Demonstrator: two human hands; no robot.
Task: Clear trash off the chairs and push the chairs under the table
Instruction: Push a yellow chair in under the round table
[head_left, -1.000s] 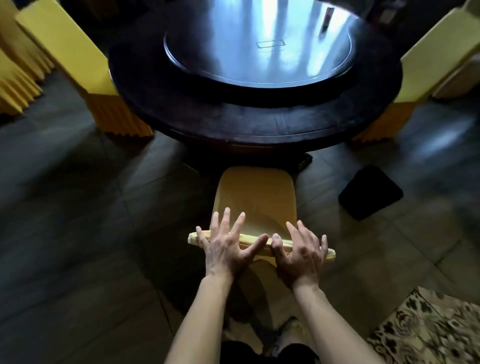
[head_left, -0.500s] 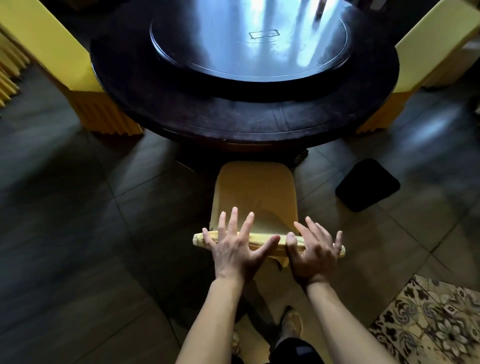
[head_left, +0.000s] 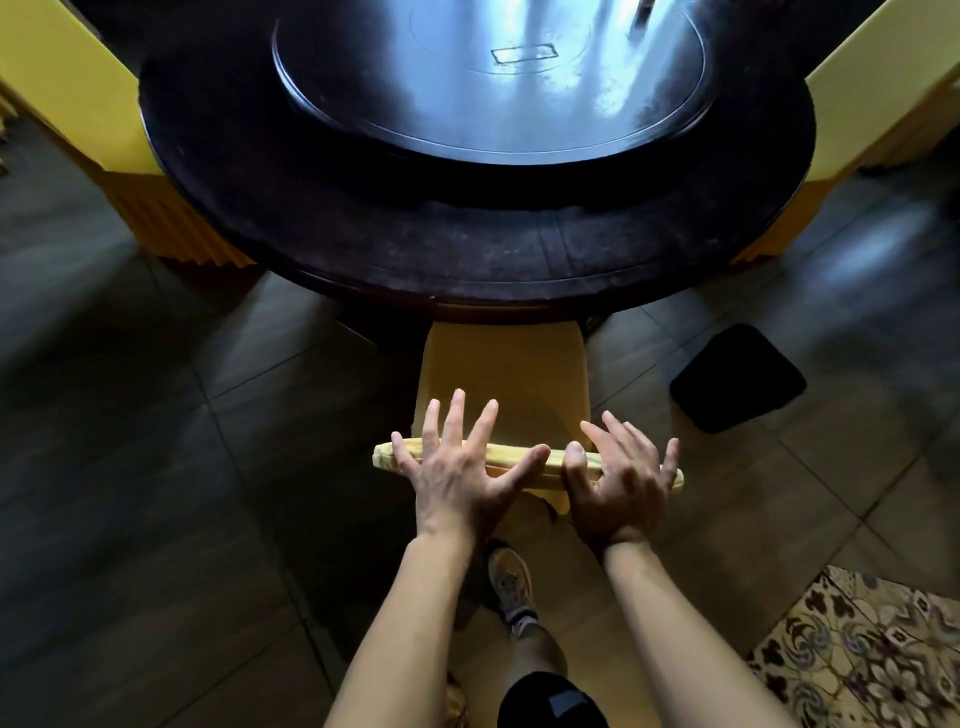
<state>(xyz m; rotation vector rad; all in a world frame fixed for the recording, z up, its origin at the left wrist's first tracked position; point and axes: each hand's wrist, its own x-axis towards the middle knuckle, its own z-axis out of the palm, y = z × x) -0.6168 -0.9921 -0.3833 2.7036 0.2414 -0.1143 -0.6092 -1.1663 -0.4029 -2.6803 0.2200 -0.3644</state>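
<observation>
Just beneath left hand (head_left: 457, 478) and right hand (head_left: 618, 488), the yellow chair (head_left: 501, 374) back.

The scene is dimly lit. Daylight is admitted from the far side and is thrown back as bluish-white glare on the turntable (head_left: 488, 78) of the desk (head_left: 467, 249). The floor (head_left: 130, 467) is left in deep shadow, a faint sheen being seen at the far right. Edges are bowed by the wide lens, and the corners are softened.
</observation>
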